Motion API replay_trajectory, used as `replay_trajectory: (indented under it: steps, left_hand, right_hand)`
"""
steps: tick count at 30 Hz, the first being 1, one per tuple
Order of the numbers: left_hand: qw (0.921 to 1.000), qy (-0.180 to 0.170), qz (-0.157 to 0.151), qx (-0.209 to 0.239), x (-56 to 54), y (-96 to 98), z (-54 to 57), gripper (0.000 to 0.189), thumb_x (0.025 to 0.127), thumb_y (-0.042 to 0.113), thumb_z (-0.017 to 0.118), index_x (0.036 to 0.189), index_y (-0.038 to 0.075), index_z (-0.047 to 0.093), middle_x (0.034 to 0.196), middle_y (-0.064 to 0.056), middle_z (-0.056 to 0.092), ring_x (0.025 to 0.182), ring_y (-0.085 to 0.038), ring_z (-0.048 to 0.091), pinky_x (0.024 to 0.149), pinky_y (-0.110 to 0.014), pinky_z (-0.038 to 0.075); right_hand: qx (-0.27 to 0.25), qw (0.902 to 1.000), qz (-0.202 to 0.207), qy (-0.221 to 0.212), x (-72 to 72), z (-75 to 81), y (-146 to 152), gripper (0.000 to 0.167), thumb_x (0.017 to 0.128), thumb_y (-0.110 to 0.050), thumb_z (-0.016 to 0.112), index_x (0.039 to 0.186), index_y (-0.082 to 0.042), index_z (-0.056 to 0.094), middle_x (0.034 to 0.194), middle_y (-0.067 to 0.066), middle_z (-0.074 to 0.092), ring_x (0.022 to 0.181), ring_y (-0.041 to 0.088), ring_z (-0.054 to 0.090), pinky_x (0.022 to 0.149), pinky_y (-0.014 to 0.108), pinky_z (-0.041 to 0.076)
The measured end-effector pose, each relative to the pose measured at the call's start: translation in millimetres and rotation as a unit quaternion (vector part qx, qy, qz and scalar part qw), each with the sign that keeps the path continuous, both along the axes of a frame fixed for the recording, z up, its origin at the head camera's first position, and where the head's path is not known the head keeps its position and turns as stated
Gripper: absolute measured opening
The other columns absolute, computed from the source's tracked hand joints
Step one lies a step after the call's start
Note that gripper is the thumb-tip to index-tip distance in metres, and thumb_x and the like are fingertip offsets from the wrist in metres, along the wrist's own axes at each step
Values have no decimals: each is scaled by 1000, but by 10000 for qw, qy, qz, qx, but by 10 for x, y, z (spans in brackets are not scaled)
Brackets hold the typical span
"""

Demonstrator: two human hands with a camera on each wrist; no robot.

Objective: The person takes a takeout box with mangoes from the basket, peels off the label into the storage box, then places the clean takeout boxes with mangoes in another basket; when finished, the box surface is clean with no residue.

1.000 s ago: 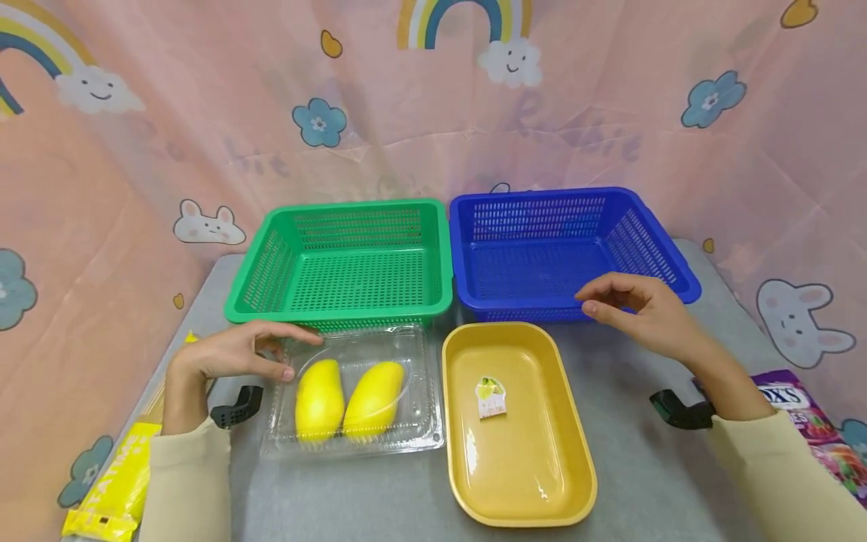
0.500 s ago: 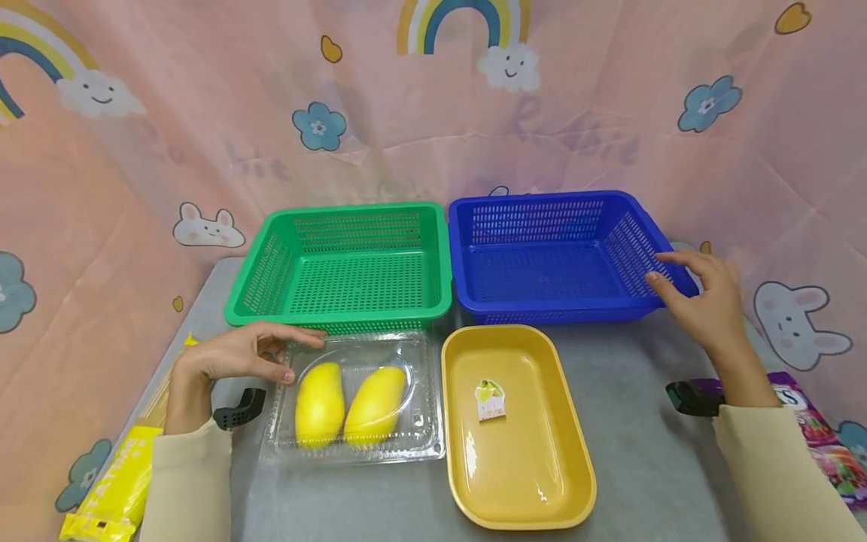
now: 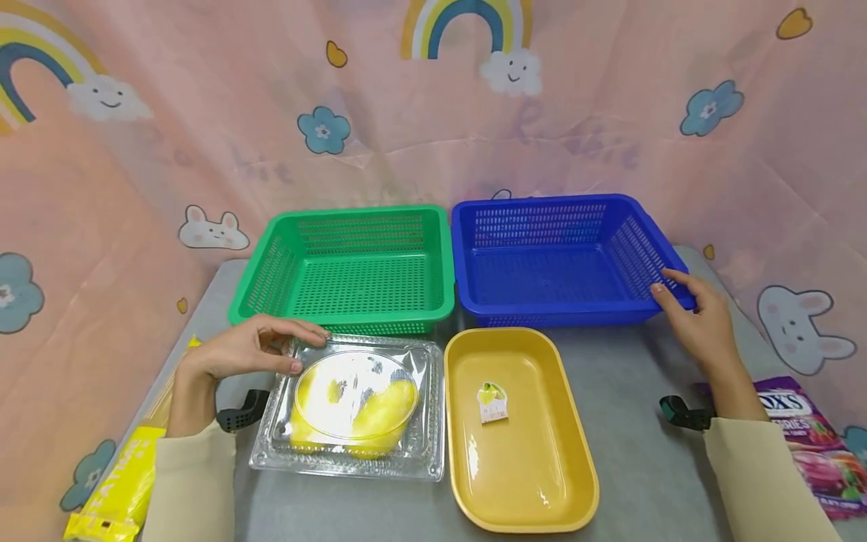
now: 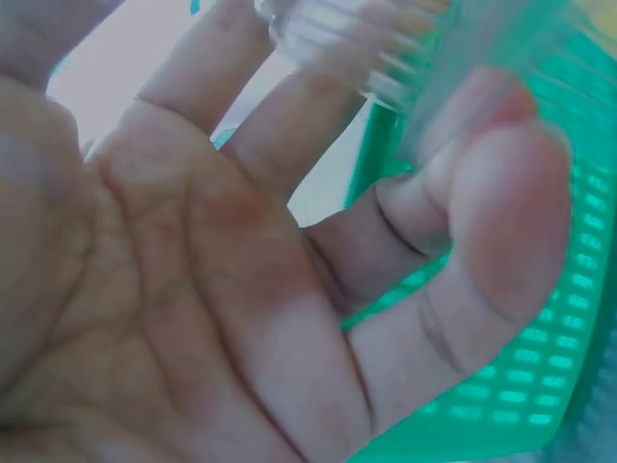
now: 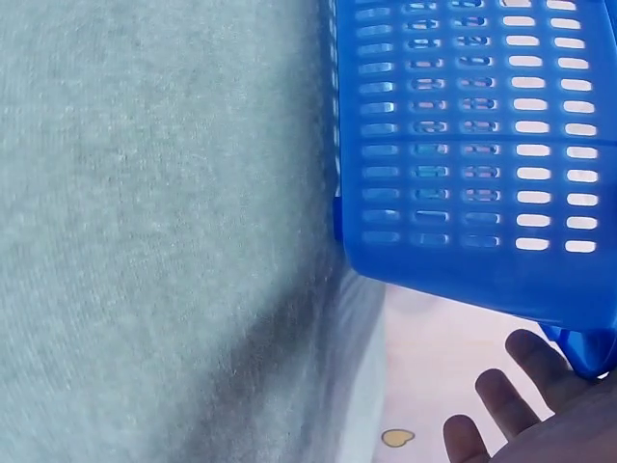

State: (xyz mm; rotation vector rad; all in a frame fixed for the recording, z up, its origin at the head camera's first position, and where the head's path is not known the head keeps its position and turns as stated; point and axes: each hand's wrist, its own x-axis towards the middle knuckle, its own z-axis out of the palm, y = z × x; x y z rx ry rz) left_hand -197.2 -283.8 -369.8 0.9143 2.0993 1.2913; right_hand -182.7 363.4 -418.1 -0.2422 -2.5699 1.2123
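Note:
A clear plastic clamshell box with two yellow mangoes inside stands tilted in front of the green basket, its lid bright with glare. My left hand pinches its far left corner between thumb and fingers; in the left wrist view, the clear ribbed plastic shows at the curled fingertips. My right hand is at the near right corner of the blue basket, thumb and index finger at the rim. In the right wrist view, other fingers extend loosely outside, below the rim corner.
A green basket stands beside the blue one, against a pink patterned curtain. A yellow tray with a fruit sticker lies on the grey table. Yellow packaging is at the left, a purple candy bag at the right.
My right hand has moved right from over the blue basket's front, then slightly down to its corner. The plastic box has tilted in my left hand, its near edge shifting towards me.

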Motion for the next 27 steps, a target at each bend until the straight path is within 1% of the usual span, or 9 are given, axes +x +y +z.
replay_trajectory:
  steps: [4, 9, 11, 13, 16, 18, 21, 23, 27]
  left_hand:
    - [9999, 101, 70, 20, 11, -8, 26, 38, 93, 0, 70, 130, 5, 68, 143, 8, 60, 125, -4, 60, 77, -31, 60]
    - [9998, 126, 124, 96, 24, -25, 52, 39, 91, -2, 70, 129, 4, 68, 142, 6, 60, 126, -5, 58, 75, -31, 60]
    - [9997, 161, 129, 149, 31, -38, 65, 39, 91, -3, 70, 129, 3, 68, 142, 5, 60, 127, -5, 57, 72, -30, 60]
    - [9995, 195, 107, 207, 38, -51, 76, 39, 90, -4, 71, 129, 2, 68, 142, 5, 60, 127, -6, 56, 71, -30, 60]
    - [9992, 290, 55, 287, 43, -75, 82, 40, 89, -6, 70, 129, 1, 68, 142, 5, 59, 126, -7, 57, 70, -29, 60]
    - [9986, 383, -21, 361, 42, -95, 82, 41, 89, -8, 69, 130, 0, 67, 143, 3, 59, 127, -8, 56, 72, -28, 59]
    - [9974, 448, -89, 549, 47, -130, 86, 43, 89, -12, 67, 130, 0, 67, 143, 3, 58, 129, -8, 54, 74, -25, 57]
    - [9952, 565, -186, 775, 50, -150, 93, 46, 88, -16, 65, 131, -1, 66, 144, 1, 58, 128, -8, 54, 68, -25, 54]
    - [9873, 845, -304, 1308, 55, -159, 115, 52, 85, -23, 60, 132, -2, 65, 143, -2, 58, 120, -10, 56, 62, -28, 46]
  right_hand:
    - [-33, 10000, 23, -86, 12, -17, 5, 64, 106, -42, 49, 160, -12, 33, 165, 26, 26, 149, 53, 26, 113, 75, 27]
    - [-287, 9995, 104, -100, 41, -61, 29, 70, 105, -42, 51, 164, -21, 20, 170, 18, 18, 153, 49, 23, 119, 67, 25]
    - [-386, 9991, 111, -101, 52, -84, 36, 71, 105, -42, 51, 165, -25, 17, 171, 15, 16, 153, 47, 22, 123, 60, 25]
    - [-429, 9990, 95, -82, 59, -108, 41, 71, 104, -41, 52, 165, -28, 17, 171, 14, 17, 153, 45, 25, 125, 41, 31]
    - [-476, 9989, 31, -11, 60, -139, 44, 71, 104, -40, 54, 164, -29, 18, 170, 14, 19, 151, 42, 30, 113, 16, 36]
    - [-487, 9988, -26, 32, 62, -146, 33, 69, 103, -40, 55, 163, -31, 22, 170, 13, 21, 150, 41, 32, 108, 12, 36]
    - [-484, 9987, -110, 88, 68, -150, 8, 66, 103, -41, 55, 162, -33, 27, 170, 11, 24, 149, 39, 33, 109, 17, 37]
    - [-448, 9988, -182, 97, 71, -149, -10, 63, 103, -43, 55, 160, -35, 30, 169, 10, 26, 148, 35, 36, 108, 18, 38]
    - [-446, 9984, -267, 229, 63, -159, -20, 61, 103, -41, 57, 159, -31, 37, 166, 12, 32, 136, 16, 43, 89, 6, 36]
